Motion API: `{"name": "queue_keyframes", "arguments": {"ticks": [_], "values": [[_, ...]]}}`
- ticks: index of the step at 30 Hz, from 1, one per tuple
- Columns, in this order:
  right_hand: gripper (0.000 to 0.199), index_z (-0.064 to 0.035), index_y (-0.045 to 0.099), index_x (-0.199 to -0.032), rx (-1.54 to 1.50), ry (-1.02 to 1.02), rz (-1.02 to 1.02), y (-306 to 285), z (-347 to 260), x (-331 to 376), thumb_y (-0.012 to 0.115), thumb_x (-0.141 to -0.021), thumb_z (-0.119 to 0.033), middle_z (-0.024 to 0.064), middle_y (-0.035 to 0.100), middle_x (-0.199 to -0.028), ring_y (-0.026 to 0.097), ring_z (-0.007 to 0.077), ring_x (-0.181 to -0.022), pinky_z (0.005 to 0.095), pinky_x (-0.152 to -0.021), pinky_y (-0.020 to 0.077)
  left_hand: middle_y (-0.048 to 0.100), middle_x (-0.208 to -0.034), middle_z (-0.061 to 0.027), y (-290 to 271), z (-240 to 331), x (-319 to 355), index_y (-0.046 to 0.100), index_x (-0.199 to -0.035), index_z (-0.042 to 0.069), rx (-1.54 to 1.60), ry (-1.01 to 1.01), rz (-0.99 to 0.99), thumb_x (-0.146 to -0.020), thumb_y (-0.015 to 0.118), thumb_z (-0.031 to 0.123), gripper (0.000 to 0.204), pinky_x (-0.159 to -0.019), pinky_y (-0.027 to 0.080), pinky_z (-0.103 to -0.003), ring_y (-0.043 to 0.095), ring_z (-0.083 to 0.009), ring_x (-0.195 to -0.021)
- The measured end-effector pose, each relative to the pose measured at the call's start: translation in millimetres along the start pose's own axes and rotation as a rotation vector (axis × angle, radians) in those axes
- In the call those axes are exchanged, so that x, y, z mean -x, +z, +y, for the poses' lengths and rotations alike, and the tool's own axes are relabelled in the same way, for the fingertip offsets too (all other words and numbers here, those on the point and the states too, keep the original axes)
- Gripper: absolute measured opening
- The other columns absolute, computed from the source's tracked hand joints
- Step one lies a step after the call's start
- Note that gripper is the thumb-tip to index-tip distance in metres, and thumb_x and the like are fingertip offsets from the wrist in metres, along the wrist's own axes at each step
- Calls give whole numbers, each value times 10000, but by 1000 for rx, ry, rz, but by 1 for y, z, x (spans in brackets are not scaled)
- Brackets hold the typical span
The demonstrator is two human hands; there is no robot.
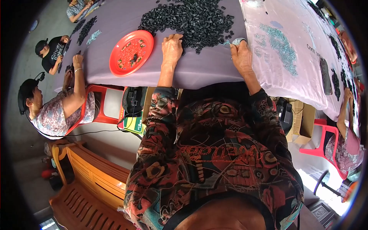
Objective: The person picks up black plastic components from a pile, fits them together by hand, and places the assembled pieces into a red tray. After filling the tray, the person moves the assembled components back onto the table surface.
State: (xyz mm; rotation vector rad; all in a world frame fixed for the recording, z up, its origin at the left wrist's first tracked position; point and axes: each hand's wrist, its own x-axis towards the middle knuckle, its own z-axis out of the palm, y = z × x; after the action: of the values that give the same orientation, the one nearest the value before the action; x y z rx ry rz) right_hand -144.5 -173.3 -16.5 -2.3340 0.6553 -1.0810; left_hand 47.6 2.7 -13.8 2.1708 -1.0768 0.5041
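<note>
A large heap of small black plastic pieces (191,23) covers the middle of the table. My left hand (172,48) rests at the heap's near left edge, fingers bent and closed; what is in them, if anything, is hidden. To the right, my right hand (242,57) has its thumb and fingers drawn together at a small pale blue-white item (238,40), whose kind I cannot make out. A few tiny teal pieces (226,42) lie just left of it. Beside my left hand stands a red round plastic tray (113,61) with several black pieces in it.
The grey-purple tablecloth (211,69) meets a pale pink one (310,76) at right, where teal pieces (281,50) are spread. Co-workers sit left and right on red plastic chairs (100,103). A wooden bench (92,176) and cardboard boxes (304,119) stand near me.
</note>
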Motion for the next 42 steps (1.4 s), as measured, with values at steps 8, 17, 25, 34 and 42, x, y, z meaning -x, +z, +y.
{"name": "queue_keyframes", "arguments": {"ticks": [8,17,25,34,42], "values": [[158,18,449,-825,-20,21,-3,1,1,-1,560,-797,-91,214,526,-831,531,404,-769,471,-669,427,596,-951,-114,5,-2,-9,586,-887,69,-167,-15,-148,-730,623,70,160,-767,435,-444,542,-317,-909],[139,12,473,-815,-13,-74,28,5,7,0,560,-792,-92,202,523,-840,530,403,-760,471,-666,432,619,-868,-87,4,7,-5,552,-872,74,3,-66,-115,-686,644,15,216,-746,430,-440,557,-306,-866],[136,9,474,-810,-1,-84,12,5,8,0,563,-785,-91,192,525,-836,531,397,-760,469,-664,435,626,-765,-92,4,14,7,576,-831,55,234,-106,-1,-687,630,-18,170,-722,455,-382,568,-280,-789],[135,6,473,-811,-15,-82,3,4,7,1,563,-788,-92,185,526,-832,531,392,-760,466,-665,430,630,-867,-130,-11,-7,14,628,-848,40,-83,-15,8,-728,631,58,122,-747,467,-372,589,-300,-818],[136,6,477,-819,-24,-66,-18,4,9,0,559,-790,-99,184,528,-841,527,389,-772,461,-674,432,626,-852,-132,-17,-19,15,636,-822,31,106,-78,-35,-730,628,37,92,-701,476,-347,607,-276,-764]]}}
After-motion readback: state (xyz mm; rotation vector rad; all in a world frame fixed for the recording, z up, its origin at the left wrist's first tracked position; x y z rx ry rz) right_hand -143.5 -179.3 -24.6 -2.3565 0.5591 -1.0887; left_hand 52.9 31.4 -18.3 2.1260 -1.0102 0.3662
